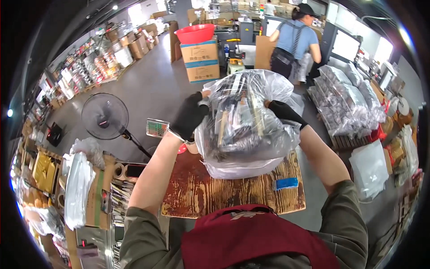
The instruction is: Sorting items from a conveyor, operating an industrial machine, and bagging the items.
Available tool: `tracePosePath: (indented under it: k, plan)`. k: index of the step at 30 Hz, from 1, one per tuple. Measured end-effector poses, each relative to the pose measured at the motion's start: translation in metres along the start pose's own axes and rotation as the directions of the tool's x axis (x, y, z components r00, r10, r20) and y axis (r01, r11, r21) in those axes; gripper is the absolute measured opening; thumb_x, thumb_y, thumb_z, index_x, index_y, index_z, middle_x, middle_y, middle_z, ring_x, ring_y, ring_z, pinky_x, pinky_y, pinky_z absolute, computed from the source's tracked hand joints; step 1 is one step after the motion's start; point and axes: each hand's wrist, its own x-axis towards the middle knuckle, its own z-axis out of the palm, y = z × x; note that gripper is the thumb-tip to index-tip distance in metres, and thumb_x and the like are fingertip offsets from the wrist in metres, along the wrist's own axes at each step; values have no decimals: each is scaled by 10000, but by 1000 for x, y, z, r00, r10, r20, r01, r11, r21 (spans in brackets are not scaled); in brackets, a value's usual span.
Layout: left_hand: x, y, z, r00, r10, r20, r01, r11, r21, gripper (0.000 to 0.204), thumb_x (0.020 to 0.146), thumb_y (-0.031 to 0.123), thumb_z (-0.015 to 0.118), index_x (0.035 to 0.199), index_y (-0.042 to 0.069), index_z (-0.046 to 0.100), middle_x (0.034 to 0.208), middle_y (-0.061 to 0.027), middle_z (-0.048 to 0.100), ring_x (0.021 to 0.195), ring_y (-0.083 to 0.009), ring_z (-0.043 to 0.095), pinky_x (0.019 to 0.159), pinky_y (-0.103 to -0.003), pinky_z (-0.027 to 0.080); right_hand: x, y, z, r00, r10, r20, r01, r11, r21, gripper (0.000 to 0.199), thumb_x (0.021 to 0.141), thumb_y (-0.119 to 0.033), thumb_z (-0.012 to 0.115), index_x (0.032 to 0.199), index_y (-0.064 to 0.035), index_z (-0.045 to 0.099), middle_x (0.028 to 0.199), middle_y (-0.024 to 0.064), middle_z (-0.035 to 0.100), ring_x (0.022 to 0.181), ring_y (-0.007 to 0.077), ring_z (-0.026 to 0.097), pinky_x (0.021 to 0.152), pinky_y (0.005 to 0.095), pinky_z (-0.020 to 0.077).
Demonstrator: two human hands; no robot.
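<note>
A large clear plastic bag (246,154), bulging and full of dark and pale flat pieces, stands on a worn brown wooden table (183,193). My left hand (190,115), in a black glove with bare fingertips, is closed on the bag's upper left side. On the opposite side, my right hand (285,112), gloved the same way, has its fingers closed on the plastic. Film and reflections blur what the contents are. A small blue item (285,183) lies near the table's right edge.
Left of the table stands a black fan (105,116). Stacked cartons (202,62) carry a red basin (194,33) beyond the bag. A co-worker (293,42) is at the back right, near plastic-wrapped bundles (338,96) on a pallet. White plastic bags (78,190) lie at left.
</note>
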Motion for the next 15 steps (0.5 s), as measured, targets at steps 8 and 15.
tracePosePath:
  k: [8, 15]
  plan:
    - [42, -33, -51, 821, -554, 139, 567, 762, -314, 234, 841, 249, 613, 928, 33, 629, 775, 16, 569, 633, -92, 498, 580, -235, 427, 20, -20, -26, 950, -32, 310, 30, 999, 12, 360, 904, -407, 539, 884, -52, 596, 770, -33, 533, 717, 39, 465, 618, 235, 404]
    - [67, -48, -5, 975, 42, -220, 106, 780, 617, 194, 764, 187, 578, 801, -4, 572, 738, -176, 607, 682, -281, 583, 670, -353, 457, 16, 14, -15, 952, -8, 307, 39, 995, -97, 410, 912, -431, 506, 932, -33, 601, 702, -14, 535, 598, 78, 490, 541, 242, 416]
